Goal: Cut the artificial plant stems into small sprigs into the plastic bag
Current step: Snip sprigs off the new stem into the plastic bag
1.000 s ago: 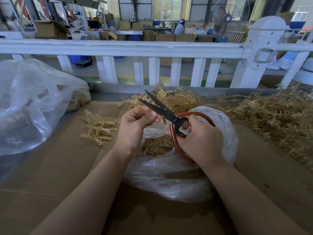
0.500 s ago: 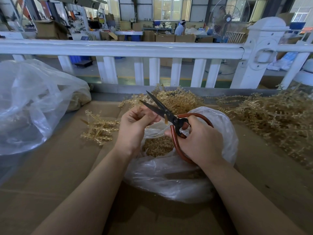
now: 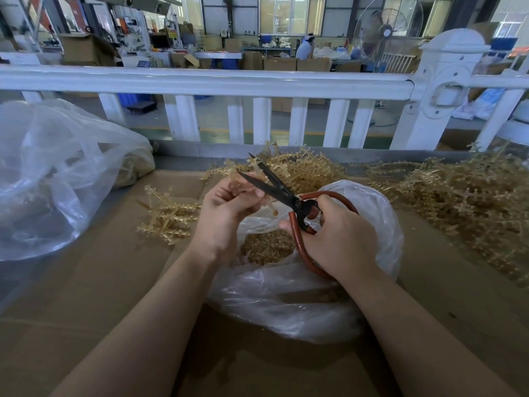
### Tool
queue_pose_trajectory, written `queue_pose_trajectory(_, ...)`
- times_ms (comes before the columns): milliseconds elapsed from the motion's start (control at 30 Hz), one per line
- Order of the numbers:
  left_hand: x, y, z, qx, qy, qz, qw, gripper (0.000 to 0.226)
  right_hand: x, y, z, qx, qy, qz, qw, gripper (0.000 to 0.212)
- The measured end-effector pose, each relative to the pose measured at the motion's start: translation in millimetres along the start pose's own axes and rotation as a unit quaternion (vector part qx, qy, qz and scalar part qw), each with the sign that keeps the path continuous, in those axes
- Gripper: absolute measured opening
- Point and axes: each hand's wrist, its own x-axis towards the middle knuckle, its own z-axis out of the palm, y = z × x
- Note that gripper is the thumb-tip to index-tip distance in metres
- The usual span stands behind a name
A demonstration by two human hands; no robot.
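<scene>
My right hand (image 3: 335, 239) grips the red-brown handles of black-bladed scissors (image 3: 274, 186), whose blades stand apart and point up-left. My left hand (image 3: 226, 213) pinches a short tan plastic plant stem (image 3: 270, 207) beside the blades, just above the bag. The clear plastic bag (image 3: 286, 293) lies open under both hands on the cardboard, with a heap of cut tan sprigs (image 3: 267, 246) inside. Most of the held stem is hidden by my fingers.
Uncut tan stems lie in a small pile at the left (image 3: 167, 217), a pile behind the hands (image 3: 303, 170) and a big heap at the right (image 3: 463, 202). A large clear bag (image 3: 48, 179) sits far left. A white railing (image 3: 229, 81) borders the cardboard-covered table (image 3: 100, 296).
The scissor blades have stayed apart and shifted slightly up. A short piece of stem now hangs below my left fingers by the blades. Both hands stay over the bag.
</scene>
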Motion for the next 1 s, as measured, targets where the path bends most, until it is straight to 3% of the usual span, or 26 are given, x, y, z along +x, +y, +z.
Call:
queue_pose_trajectory(167, -2.3, 0.6, 2.6, -0.002, -0.019, -0.029, 0.999, 0.014, -0.1, -0.6, -0.9, -0.012, 0.013, -0.005, 1.000, 0.058)
queue_pose_trajectory(300, -2.8, 1.8, 3.7, -0.025, -0.031, -0.029, 0.999, 0.019, 0.0, -3.0, -2.0, -0.019, 0.026, -0.010, 0.999, 0.052)
queue_pose_trajectory(533, -2.4, 2.4, 4.0, -0.063, -0.083, -0.032, 0.994, 0.022, -1.1, -2.8, -2.1, 0.008, 0.024, -0.014, 1.000, 0.048)
queue_pose_trajectory(733, -1.1, -2.2, 3.2, -0.085, -0.060, -0.061, 0.993, 0.012, -1.8, -1.6, -0.7, 0.023, 0.013, -0.004, 1.000, 0.049)
queue_pose_trajectory(1000, -1.5, -0.7, 5.3, -0.060, -0.045, -0.061, 0.995, 0.021, -0.3, -1.5, -0.7, -0.006, 0.008, -0.001, 1.000, 0.050)
